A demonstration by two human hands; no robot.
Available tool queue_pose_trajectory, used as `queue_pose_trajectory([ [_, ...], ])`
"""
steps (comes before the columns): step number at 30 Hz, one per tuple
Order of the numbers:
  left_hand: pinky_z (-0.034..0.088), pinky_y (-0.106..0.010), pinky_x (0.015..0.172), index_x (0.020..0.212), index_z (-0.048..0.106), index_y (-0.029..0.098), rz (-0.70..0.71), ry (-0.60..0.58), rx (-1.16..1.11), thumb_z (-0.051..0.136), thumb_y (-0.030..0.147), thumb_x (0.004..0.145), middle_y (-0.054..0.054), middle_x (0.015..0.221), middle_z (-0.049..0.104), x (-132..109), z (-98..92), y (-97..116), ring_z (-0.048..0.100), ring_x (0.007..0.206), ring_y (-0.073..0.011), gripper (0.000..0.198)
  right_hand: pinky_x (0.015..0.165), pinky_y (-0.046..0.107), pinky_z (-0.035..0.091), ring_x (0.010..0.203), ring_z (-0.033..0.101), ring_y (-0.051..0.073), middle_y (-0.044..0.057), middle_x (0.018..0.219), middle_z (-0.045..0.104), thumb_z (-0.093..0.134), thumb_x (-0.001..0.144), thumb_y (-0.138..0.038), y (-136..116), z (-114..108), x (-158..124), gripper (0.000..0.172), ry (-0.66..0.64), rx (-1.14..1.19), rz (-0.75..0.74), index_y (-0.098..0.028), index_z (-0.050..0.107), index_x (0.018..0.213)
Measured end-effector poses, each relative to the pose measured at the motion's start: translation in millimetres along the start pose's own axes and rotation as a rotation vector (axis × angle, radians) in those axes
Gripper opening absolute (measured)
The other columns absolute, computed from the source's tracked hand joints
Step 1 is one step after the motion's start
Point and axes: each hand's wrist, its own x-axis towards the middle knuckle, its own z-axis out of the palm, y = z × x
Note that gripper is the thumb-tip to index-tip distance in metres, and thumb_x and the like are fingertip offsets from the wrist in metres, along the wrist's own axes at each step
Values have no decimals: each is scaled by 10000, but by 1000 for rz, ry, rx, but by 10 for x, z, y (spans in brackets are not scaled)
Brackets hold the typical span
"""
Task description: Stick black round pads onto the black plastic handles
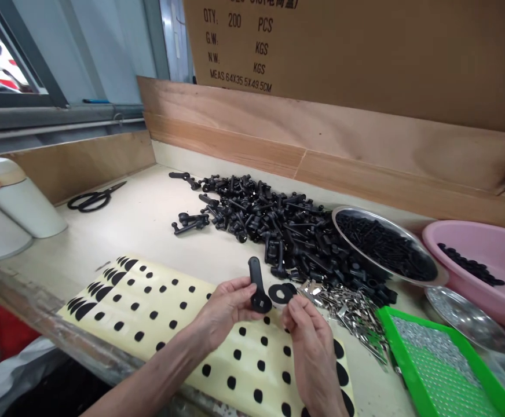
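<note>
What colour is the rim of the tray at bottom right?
Bright green: the tray rim, best seen in the head view.

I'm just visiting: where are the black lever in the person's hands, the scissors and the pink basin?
Black lever (256,278): head view, on its shaft.
Scissors (100,197): head view, on the handles near the pivot.
Pink basin (482,249): head view, on its bare inner wall.

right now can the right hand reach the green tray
Likely yes: the right hand is just left of the green tray, only a strip of tabletop between; the silver clips lie farther up.
</note>
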Motion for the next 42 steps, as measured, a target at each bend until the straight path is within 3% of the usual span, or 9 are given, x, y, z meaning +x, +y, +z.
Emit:
queue_pose_trajectory([
  [4, 556, -317, 716, 957, 684, 81, 30, 69, -6, 721, 239, 787, -131, 901, 714, -13, 29, 57, 669, 756, -187, 235, 598, 231, 340, 615, 357, 128, -42, 616, 406, 630, 829, -450, 0, 57, -36, 324, -35, 2, 97, -204, 503, 662],
  [12, 555, -333, 730, 961, 661, 88, 44, 58, -56, 697, 202, 807, -109, 878, 700, 14, 24, 3, 653, 734, -168, 195, 570, 225, 321, 594, 320, 121, -49, 587, 393, 642, 813, -494, 60, 114, -64, 335, -19, -31, 208, -200, 538, 692],
  [42, 518, -452, 865, 971, 644, 94, 61, 32, -109, 697, 201, 809, -116, 917, 693, -6, 26, -6, 657, 795, -198, 202, 511, 226, 286, 548, 288, 111, -58, 553, 382, 626, 829, -484, 94, 121, -49, 328, 33, -67, 207, -196, 547, 692],
])
